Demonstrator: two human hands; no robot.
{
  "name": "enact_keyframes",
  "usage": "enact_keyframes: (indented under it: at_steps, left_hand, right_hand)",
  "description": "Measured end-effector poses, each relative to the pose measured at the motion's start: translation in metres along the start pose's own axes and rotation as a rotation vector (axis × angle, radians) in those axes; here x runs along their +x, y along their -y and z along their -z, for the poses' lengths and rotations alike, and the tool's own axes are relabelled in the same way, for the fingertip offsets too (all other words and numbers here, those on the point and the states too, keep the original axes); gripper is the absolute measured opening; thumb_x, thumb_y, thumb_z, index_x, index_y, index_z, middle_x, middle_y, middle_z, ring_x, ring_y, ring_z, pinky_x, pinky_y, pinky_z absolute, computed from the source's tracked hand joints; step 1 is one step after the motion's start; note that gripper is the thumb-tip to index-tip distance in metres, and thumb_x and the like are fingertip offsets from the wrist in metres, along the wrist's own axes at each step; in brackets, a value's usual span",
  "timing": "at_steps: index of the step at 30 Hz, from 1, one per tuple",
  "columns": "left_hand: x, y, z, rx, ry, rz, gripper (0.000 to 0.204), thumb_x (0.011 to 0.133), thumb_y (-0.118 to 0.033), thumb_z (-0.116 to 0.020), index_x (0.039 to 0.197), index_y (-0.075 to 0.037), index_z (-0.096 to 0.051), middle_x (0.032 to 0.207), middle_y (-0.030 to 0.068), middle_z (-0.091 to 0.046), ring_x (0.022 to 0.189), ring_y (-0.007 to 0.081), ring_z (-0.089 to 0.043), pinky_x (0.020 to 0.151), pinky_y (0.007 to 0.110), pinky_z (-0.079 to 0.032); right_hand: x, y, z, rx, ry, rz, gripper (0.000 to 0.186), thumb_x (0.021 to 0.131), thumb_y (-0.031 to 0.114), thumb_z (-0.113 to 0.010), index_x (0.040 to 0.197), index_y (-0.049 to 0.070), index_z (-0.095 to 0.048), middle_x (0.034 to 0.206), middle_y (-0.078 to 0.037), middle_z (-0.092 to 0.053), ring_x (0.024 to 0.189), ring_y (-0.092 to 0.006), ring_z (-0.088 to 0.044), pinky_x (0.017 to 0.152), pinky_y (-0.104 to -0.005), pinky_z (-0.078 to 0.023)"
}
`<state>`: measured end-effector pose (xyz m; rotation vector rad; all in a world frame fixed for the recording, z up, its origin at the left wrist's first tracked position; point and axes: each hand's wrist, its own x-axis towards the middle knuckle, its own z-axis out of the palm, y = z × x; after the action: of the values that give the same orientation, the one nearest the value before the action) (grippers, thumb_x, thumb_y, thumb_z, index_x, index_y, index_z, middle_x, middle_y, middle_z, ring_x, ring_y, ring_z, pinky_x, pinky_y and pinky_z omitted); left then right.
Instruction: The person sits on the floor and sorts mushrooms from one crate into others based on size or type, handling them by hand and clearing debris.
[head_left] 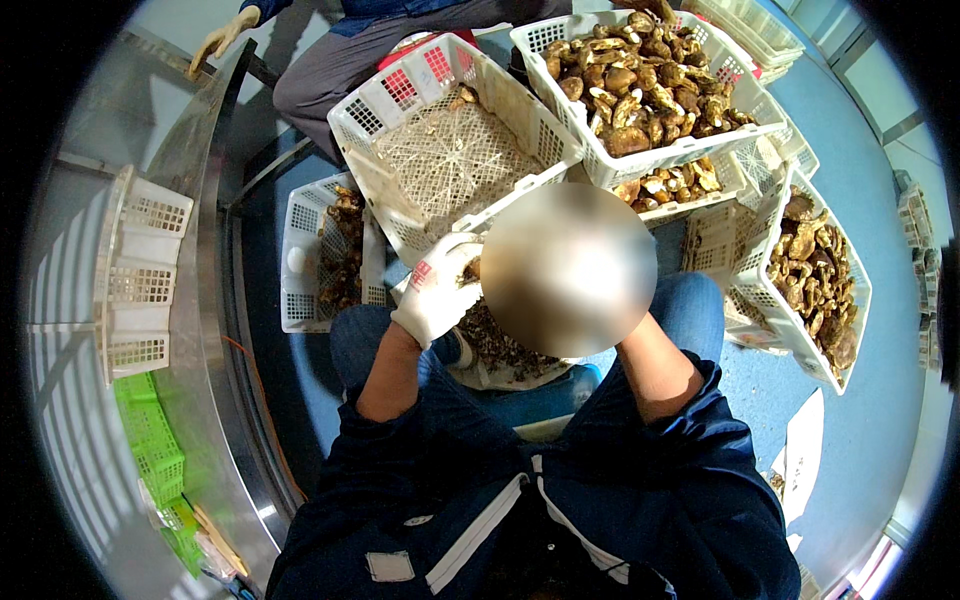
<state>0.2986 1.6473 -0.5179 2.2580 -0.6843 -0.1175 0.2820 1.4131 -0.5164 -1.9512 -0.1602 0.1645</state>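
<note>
L hand (436,287): gloved, fingers curled at brown bit (474,268); grip can't tell.
R hand: hidden by blur; fingers can't tell.
Mushrooms (650,85): heaped in wht crates (700,150), ahead & R.

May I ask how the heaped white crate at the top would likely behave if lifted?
The heaped white crate would probably feel heavy, since many mushrooms are piled inside. Its lattice sides look stiff, so it should flex little. Loose topmost ones might spill if it tilts.
</note>
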Motion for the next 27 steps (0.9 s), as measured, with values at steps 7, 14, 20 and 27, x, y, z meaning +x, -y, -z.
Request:
enact_keyframes:
  at_steps: [7,14,20,27]
  left_hand:
    - [0.001,0.003,0.0,0.17,0.019,-0.24,0.032,0.078,-0.007,-0.067,0.11,-0.004,-0.067,0.122,0.0158,-0.061,0.115,0.034,-0.057,0.103,0.042,-0.045]
    - [0.011,-0.003,-0.002,0.269,0.026,-0.401,0.028,0.08,-0.008,-0.065,0.108,-0.006,-0.068,0.119,0.0128,-0.062,0.116,0.0331,-0.056,0.102,0.042,-0.045]
    - [0.004,0.002,0.002,0.316,0.016,-0.377,0.026,0.078,-0.006,-0.065,0.104,-0.007,-0.068,0.117,0.0111,-0.064,0.115,0.0335,-0.056,0.102,0.044,-0.046]
    - [-0.001,0.007,-0.007,-0.366,-0.088,0.069,0.042,0.079,0.005,-0.067,0.119,-0.005,-0.059,0.12,0.0101,-0.061,0.115,0.0204,-0.058,0.1,0.033,-0.047]
  right_hand:
    - [-0.001,-0.005,0.001,0.253,0.026,-0.077,0.025,0.087,0.028,-0.068,0.089,0.003,-0.066,0.074,-0.01,-0.064,0.072,-0.0151,-0.06,0.067,-0.0327,-0.048]
    - [0.0,-0.044,-0.015,0.076,-0.058,-0.041,0.028,0.087,0.031,-0.068,0.087,0.003,-0.066,0.075,-0.01,-0.064,0.072,-0.0164,-0.059,0.066,-0.0338,-0.047]
    - [-0.001,0.001,0.004,-0.032,-0.005,-0.091,0.028,0.085,0.031,-0.069,0.084,0.004,-0.067,0.075,-0.01,-0.068,0.074,-0.0196,-0.063,0.068,-0.0348,-0.049]
    - [-0.009,-0.003,0.003,0.259,-0.091,-0.028,0.023,0.088,0.025,-0.068,0.088,0.002,-0.066,0.077,-0.007,-0.067,0.075,-0.0151,-0.061,0.069,-0.0314,-0.049]
